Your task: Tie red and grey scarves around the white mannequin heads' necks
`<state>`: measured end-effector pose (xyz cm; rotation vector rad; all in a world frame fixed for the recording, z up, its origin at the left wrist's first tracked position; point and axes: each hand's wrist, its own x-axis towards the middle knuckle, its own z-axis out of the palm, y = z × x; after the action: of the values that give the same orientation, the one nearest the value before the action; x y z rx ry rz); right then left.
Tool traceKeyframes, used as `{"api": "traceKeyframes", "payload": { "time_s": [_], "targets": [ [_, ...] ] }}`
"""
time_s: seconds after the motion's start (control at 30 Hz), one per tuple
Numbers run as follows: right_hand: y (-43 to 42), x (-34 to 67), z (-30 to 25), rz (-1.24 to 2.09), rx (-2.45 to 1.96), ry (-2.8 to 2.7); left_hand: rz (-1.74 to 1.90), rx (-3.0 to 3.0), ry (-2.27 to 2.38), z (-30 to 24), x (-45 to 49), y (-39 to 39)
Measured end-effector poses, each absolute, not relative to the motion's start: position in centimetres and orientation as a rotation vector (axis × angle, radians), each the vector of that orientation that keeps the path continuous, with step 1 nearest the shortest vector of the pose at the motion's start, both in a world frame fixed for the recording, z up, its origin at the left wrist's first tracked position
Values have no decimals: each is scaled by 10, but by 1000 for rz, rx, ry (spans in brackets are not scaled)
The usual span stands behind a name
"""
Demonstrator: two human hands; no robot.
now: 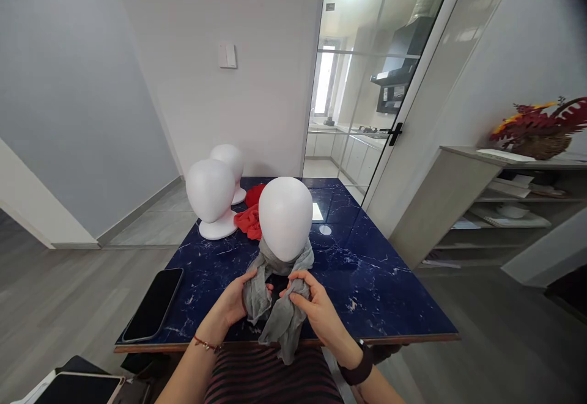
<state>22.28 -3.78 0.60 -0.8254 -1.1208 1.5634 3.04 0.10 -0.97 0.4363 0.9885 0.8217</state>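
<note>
A grey scarf (287, 321) is wrapped around the neck of a white mannequin head (285, 217) that stands near the front of the table. Its two ends hang forward, one dropping past the table edge. My left hand (236, 299) is closed on the left end, fingers partly behind the cloth. With thumb and fingers pinched, my right hand (316, 306) grips the right end, where the fabric is bunched. The scarf covers the head's base.
Two more white mannequin heads (211, 191) stand at the table's back left, beside red cloth (250, 220). A black tablet or phone (153, 304) lies at the left edge of the blue marbled table (367, 282). Right of it stand a shelf unit (463, 178) and a glass door (362, 74).
</note>
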Motion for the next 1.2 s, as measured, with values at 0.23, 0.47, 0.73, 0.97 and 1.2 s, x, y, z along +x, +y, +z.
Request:
{"api": "traceKeyframes", "payload": {
  "time_s": [0.23, 0.47, 0.73, 0.97, 1.2],
  "targets": [
    [-19, 248, -2, 1231, -1031, -1269, 871, 53, 724, -7, 44, -28],
    [-10, 217, -13, 1103, -1191, -1417, 972, 293, 800, -20, 64, -32],
    [-7, 189, -33, 1279, -1203, -1357, 842, 767, 1005, -38, 69, -21],
    [-7, 190, -34, 1512, -1181, -1222, 697, 1543, 1177, -25, 67, -30],
    [-8, 201, -32, 1866, -933, -778, 700, 1394, 1269, -12, 26, -21]
  ]
}}
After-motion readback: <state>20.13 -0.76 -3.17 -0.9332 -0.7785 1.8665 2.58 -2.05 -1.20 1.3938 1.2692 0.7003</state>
